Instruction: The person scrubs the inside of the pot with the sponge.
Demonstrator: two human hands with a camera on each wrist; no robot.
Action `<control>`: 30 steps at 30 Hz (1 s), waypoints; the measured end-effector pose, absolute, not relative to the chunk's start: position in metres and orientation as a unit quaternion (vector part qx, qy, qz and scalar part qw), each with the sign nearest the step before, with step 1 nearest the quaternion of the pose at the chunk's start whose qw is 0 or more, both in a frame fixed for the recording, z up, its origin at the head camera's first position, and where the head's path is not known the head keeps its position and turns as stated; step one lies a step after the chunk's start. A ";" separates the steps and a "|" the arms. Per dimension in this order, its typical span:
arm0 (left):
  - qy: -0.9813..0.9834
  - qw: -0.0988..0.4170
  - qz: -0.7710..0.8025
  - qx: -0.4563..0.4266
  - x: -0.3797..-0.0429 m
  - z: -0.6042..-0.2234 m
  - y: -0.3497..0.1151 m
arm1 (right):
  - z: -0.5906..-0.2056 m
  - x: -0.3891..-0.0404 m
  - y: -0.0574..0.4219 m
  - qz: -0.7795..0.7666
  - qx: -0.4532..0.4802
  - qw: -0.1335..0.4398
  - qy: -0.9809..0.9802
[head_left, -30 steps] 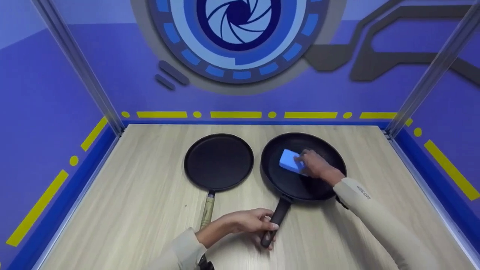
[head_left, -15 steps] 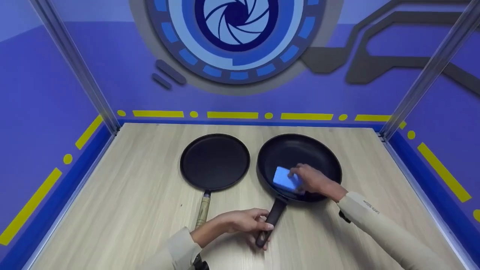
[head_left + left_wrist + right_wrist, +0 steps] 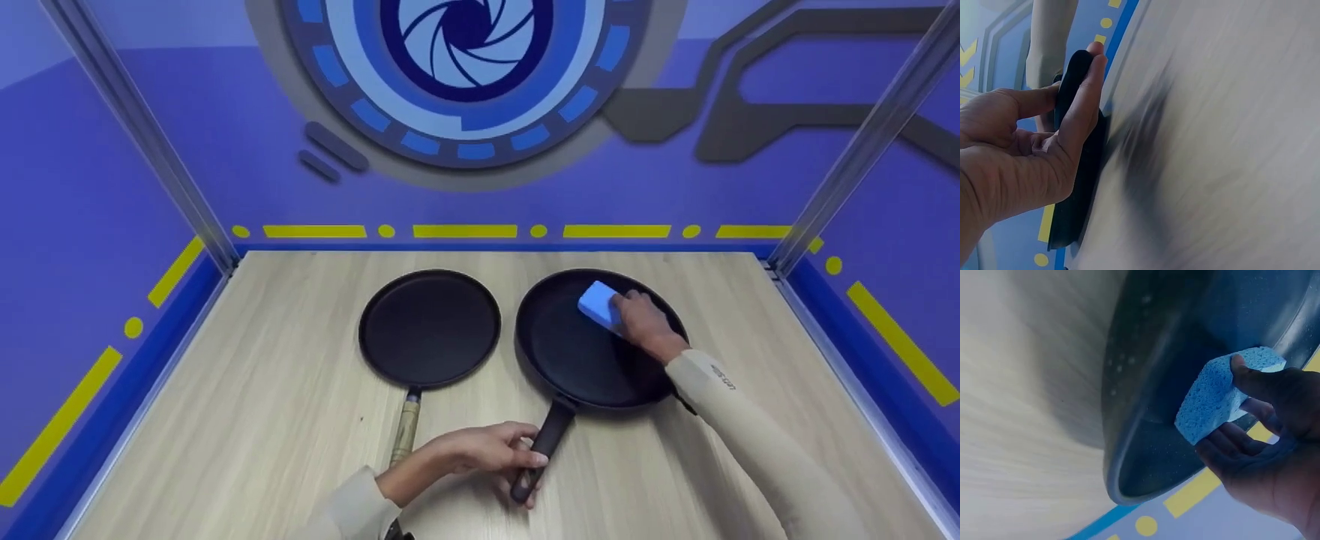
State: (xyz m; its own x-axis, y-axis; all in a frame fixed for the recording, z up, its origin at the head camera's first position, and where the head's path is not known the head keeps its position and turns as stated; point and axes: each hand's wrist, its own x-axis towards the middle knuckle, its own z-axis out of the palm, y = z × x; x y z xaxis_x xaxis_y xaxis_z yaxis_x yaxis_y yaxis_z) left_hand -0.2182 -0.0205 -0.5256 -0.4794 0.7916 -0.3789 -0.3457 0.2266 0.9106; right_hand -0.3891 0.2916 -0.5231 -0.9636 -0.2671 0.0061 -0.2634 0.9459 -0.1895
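Observation:
A deep black frying pan point(image 3: 570, 360) sits on the right part of the table, its handle point(image 3: 553, 435) pointing toward the person. My left hand point(image 3: 491, 452) grips that handle near its end, thumb on top and fingers beneath. In the left wrist view, the left hand point(image 3: 1033, 140) has the handle point(image 3: 1072, 79) between thumb and fingers. My right hand point(image 3: 645, 322) pinches a blue sponge point(image 3: 600, 302) against the pan's inside, toward the far right. The right wrist view shows the sponge point(image 3: 1216, 391) between thumb and fingers of the right hand point(image 3: 1275, 439), with fine droplets on the pan point(image 3: 1151, 455).
To the left lies a flat black griddle pan point(image 3: 430, 328) with a bamboo-like handle point(image 3: 406, 431), partly behind the left forearm. The wooden table point(image 3: 285, 360) is enclosed by blue-purple panels point(image 3: 187, 135) with metal corner posts point(image 3: 847, 165).
The right hand swept the sponge toward the pan's near side, then back up to the far right part. The left hand stays on the handle. The griddle pan remains in place.

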 end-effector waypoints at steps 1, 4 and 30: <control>0.621 0.478 0.594 0.178 -0.218 -0.525 -0.021 | -0.522 -0.386 0.292 -0.092 -0.136 0.013 0.986; 0.620 0.477 0.598 0.172 -0.217 -0.526 -0.022 | -0.516 -0.376 0.293 -0.091 -0.148 0.024 0.985; 0.648 0.422 0.615 0.158 -0.200 -0.528 -0.004 | -0.514 -0.368 0.308 -0.112 -0.205 -0.001 0.972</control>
